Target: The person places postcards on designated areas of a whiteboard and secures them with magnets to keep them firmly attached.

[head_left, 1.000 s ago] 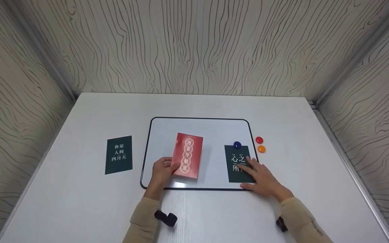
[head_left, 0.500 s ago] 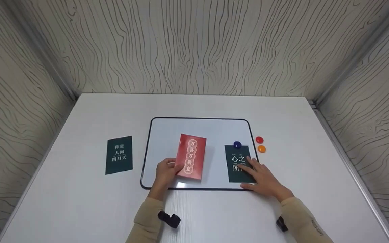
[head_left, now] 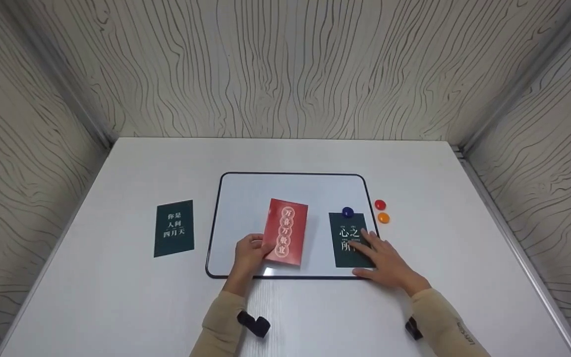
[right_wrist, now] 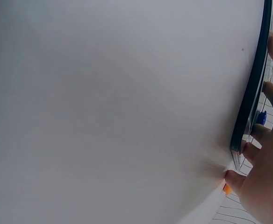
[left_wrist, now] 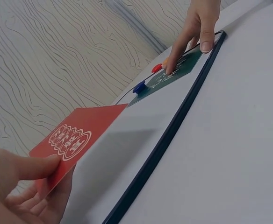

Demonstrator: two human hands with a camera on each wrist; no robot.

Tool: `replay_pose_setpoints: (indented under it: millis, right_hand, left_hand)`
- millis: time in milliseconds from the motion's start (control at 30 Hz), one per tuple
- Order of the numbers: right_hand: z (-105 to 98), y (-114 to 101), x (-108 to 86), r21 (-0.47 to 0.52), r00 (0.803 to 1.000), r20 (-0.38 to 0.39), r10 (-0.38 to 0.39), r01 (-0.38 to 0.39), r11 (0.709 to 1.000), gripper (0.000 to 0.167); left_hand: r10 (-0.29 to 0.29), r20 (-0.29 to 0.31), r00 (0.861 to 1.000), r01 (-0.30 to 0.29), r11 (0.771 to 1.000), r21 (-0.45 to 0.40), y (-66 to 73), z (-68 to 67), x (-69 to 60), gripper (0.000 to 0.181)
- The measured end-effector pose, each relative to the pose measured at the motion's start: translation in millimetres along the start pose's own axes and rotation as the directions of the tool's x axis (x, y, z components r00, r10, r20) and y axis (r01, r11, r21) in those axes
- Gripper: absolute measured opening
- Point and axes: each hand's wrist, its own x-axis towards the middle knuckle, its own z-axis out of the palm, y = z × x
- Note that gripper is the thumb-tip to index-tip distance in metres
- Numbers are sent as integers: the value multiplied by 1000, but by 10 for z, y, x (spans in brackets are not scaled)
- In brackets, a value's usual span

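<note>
A red card with pale characters in linked circles is pinched by its lower left edge between thumb and fingers of my left hand. In the left wrist view the red card is raised off the whiteboard and casts a shadow on it. My right hand rests with spread fingers on a dark green card at the board's right side, covering part of its print. A blue magnet sits on that card's top edge.
Right of the board lie a red magnet and an orange magnet. Another green card lies on the white table, left of the board. Patterned panels stand at the back and both sides.
My left hand has moved a little to the right with the red card, bringing it nearer the green card on the board. The right hand has stayed in place.
</note>
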Motion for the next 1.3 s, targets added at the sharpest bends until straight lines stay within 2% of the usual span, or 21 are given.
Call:
replay_pose_setpoints:
  millis: [133,367,700,1067,1300]
  right_hand:
    - [5,3,7,6,1000,2,1,-1,1000,68]
    - [22,16,9,1,1000,-2,3,-3,1000,69]
    - [5,6,2,-4,1000,-8,1,-1,1000,69]
    - [20,-22,24,6,1000,-2,-2,2,1000,68]
    - [13,-10,19,11,1000,-1,3,-3,1000,68]
  left_hand:
    - [12,16,1000,-12,1000,-21,-20,22,3,36]
    - [45,8,999,-45,999,-13,-34,66,-5,39]
    - [23,4,1000,-23,999,-26,-36,148,-40,35]
    - [13,-8,1000,-13,999,-40,-35,131,-43,36]
    - [41,-1,999,-41,999,-26,-20,152,-49,37]
